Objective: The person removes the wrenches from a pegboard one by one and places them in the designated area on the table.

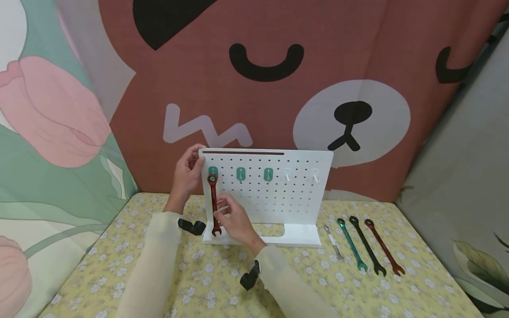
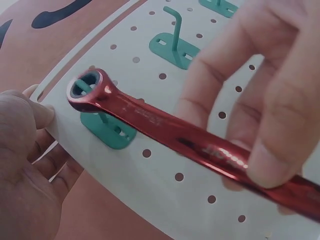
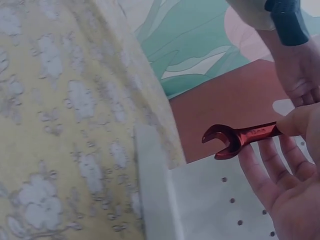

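now the right hand point(image 1: 234, 221) pinches the shaft of a red wrench point(image 1: 214, 204), whose ring end sits over the leftmost green hook point(image 2: 107, 127) on the white pegboard point(image 1: 278, 194). the left hand point(image 1: 188, 173) grips the pegboard's upper left edge. four more wrenches point(image 1: 363, 249) lie well apart on the flowered tablecloth point(image 1: 199, 282).

The right hand point(image 2: 260, 95) hides part of the red wrench point(image 2: 165, 122) shaft.
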Demonstrator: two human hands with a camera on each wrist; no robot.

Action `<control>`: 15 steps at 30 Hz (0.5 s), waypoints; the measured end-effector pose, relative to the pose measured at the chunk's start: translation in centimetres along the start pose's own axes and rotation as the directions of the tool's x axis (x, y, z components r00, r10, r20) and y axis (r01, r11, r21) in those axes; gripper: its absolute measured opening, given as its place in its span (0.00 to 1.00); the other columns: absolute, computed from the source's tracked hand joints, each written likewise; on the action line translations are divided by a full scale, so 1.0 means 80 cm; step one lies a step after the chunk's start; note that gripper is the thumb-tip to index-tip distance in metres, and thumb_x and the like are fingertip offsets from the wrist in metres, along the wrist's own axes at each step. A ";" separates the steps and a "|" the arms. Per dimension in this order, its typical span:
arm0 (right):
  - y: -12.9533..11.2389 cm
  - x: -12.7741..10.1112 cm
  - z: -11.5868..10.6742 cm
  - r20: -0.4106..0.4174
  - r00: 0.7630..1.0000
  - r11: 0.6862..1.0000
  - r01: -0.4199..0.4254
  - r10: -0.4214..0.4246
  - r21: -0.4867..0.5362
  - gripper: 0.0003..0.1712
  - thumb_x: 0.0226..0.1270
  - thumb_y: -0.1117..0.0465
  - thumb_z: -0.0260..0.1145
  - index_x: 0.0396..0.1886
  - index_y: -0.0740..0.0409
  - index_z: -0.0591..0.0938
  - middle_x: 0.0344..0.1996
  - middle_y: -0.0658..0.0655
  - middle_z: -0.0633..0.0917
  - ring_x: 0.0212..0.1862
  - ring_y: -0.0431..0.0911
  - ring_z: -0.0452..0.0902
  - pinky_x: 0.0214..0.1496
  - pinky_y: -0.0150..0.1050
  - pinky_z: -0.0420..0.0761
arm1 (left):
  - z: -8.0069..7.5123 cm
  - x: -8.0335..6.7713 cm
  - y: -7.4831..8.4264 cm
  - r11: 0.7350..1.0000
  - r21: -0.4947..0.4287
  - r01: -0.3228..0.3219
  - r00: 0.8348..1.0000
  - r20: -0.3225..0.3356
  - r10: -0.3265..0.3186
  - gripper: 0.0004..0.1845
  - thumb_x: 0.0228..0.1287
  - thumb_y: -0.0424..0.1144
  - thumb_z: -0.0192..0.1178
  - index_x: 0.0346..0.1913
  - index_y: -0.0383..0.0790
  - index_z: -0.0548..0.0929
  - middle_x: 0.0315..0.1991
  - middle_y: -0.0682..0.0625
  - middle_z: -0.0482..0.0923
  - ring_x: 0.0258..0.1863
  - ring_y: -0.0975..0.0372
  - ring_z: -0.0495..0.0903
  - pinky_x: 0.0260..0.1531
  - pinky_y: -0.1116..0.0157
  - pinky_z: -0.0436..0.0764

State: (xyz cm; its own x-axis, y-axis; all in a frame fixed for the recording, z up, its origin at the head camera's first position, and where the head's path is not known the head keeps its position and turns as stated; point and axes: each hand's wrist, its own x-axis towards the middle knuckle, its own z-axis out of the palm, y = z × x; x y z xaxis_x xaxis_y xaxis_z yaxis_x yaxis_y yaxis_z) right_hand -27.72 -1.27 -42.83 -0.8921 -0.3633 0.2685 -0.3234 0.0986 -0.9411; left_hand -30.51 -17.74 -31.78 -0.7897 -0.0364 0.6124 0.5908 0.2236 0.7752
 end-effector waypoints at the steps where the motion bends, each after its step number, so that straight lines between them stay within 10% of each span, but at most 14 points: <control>1: -0.001 0.001 -0.002 -0.001 1.000 1.000 0.004 -0.004 -0.005 0.16 0.77 0.62 0.63 0.61 0.49 0.78 0.45 0.52 0.82 0.44 0.46 0.82 0.41 0.42 0.84 | 0.001 0.000 -0.001 1.000 -0.004 0.000 1.000 0.002 0.000 0.17 0.78 0.28 0.53 0.65 0.24 0.74 0.45 0.26 0.76 0.38 0.39 0.75 0.35 0.60 0.77; 15: -0.009 -0.008 -0.008 0.036 0.999 1.000 -0.010 0.010 0.012 0.15 0.76 0.62 0.62 0.59 0.47 0.79 0.45 0.50 0.82 0.43 0.45 0.82 0.45 0.56 0.84 | 0.001 -0.001 -0.002 0.999 0.001 0.041 0.999 0.001 -0.041 0.17 0.79 0.29 0.52 0.65 0.27 0.74 0.46 0.28 0.76 0.39 0.40 0.75 0.37 0.58 0.77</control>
State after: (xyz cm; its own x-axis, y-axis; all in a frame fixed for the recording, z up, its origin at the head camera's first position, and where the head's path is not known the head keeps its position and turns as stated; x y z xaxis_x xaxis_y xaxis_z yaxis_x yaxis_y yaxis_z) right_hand -27.12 -0.49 -42.19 -0.8834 -0.3952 0.2519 -0.3107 0.0913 -0.9461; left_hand -30.57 -17.72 -31.97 -0.8133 -0.0450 0.5800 0.5579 0.2226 0.7995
